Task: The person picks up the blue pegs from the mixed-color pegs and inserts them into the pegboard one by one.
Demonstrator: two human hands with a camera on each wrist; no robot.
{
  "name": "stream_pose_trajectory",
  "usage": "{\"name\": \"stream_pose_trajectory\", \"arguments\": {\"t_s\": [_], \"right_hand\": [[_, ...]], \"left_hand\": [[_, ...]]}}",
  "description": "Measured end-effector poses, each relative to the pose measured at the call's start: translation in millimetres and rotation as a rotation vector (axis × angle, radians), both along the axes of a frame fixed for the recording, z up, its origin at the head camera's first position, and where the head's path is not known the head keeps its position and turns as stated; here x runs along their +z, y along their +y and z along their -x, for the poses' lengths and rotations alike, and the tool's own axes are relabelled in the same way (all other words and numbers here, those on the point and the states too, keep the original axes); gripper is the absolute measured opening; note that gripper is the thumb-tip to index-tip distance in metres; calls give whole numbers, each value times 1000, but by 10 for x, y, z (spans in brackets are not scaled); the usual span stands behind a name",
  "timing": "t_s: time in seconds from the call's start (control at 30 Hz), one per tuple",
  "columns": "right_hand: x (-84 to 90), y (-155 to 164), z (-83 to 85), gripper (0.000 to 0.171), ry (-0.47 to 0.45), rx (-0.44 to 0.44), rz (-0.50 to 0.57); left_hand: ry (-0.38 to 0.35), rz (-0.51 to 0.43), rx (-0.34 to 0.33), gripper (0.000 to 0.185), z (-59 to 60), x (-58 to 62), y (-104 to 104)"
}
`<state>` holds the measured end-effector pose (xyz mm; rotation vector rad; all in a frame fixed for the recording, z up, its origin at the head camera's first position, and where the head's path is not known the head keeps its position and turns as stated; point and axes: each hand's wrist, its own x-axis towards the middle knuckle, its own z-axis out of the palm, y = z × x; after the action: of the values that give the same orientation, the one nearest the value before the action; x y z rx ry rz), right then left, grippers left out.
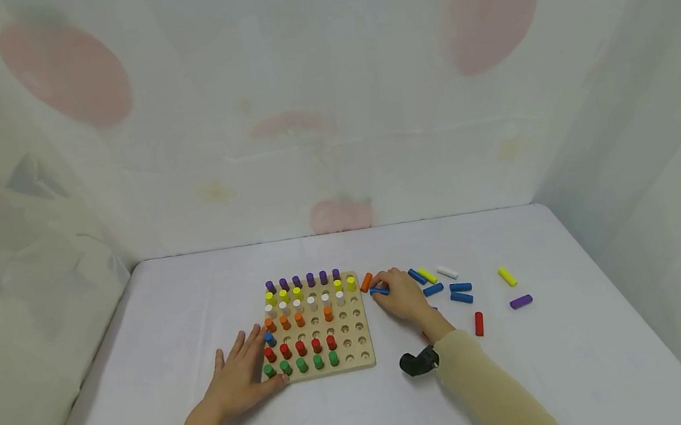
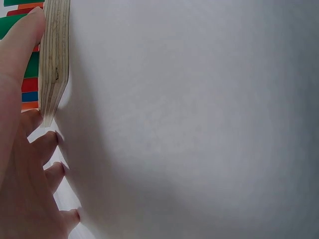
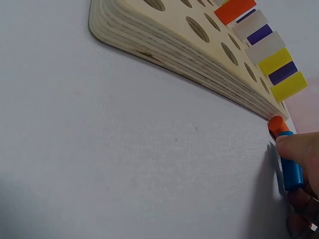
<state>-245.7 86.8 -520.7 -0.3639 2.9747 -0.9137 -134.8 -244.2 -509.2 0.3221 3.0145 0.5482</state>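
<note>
A wooden pegboard [image 1: 371, 363] lies on the table with rows of upright purple, yellow, white, orange, red and green pegs. One blue peg [image 1: 270, 340] stands at the left end of its row. My left hand [image 1: 237, 382] rests at the board's left side, fingers spread; its thumb [image 2: 20, 47] touches the front left corner near the green pegs. Just right of the board, my right hand [image 1: 404, 296] pinches another blue peg [image 3: 292, 174] between thumb and fingers. Close by it a loose orange peg [image 1: 366, 282] lies against or near the board's edge.
Loose pegs are scattered right of my right hand: several blue ones [image 1: 462, 297], a white one [image 1: 447, 272], a red one [image 1: 479, 324], yellow ones [image 1: 507, 276] and a purple one [image 1: 521, 301]. The white table [image 1: 193, 286] meets a hanging curtain [image 1: 408, 180] at the back.
</note>
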Motion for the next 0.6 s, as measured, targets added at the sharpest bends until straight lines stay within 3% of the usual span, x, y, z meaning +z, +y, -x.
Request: {"name": "stream_pose_trajectory", "arguments": {"t_s": [0.2,0.6], "right_hand": [[30,2,-16,20,-36,-22,37],[87,-8,-35,20,-14,-20,80]], "left_hand": [[4,-7,3,98,-2,-10,-3],[6,-29,-2,98,-8,-6,-1]]}}
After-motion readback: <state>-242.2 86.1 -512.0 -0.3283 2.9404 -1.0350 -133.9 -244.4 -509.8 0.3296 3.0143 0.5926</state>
